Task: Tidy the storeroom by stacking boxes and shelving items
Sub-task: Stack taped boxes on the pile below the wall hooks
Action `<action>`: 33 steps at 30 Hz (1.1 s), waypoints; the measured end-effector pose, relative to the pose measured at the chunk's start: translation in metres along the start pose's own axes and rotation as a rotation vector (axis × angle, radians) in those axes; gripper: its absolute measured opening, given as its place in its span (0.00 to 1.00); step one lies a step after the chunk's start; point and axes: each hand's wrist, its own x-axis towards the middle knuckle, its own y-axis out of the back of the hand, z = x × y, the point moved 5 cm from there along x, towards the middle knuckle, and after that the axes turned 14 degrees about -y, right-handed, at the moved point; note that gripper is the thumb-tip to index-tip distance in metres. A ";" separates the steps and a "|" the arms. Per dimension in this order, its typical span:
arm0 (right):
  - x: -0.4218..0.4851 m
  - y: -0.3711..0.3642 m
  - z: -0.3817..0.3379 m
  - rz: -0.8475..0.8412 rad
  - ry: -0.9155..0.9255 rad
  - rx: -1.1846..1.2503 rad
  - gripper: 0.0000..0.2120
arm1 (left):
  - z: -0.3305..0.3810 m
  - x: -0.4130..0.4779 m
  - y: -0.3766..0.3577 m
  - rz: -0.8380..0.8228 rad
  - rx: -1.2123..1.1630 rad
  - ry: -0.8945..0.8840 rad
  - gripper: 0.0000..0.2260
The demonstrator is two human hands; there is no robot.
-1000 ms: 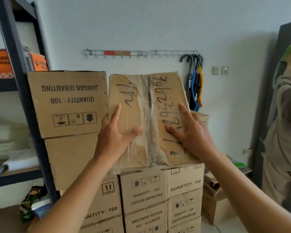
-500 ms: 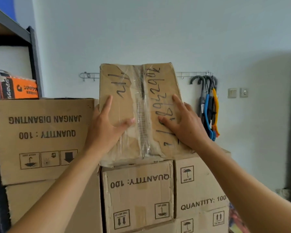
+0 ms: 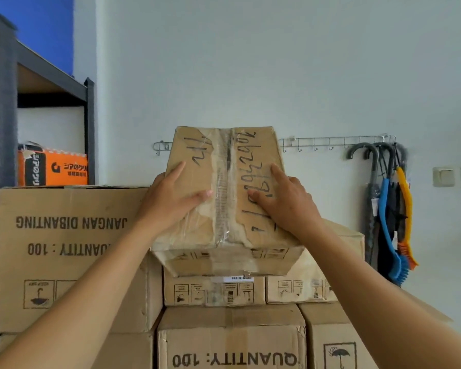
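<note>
The left hand [image 3: 171, 198] and right hand [image 3: 285, 201] press flat, fingers spread, on the taped box [image 3: 224, 161], tilted atop the stack [image 3: 213, 291] just 3 o'clock of the big box [image 3: 64, 249]; stacking seems in hand, and next it likely needs pushing level.

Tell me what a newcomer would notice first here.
Dead centre, a battered taped box scrawled with black marker tops the carton stack, the left hand and right hand flat on it. At right, umbrellas and bright brushes hang from a wall rack.
</note>
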 end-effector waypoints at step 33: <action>0.017 -0.015 -0.019 0.508 0.509 -0.175 0.23 | 0.013 0.024 -0.014 0.103 0.602 -0.575 0.28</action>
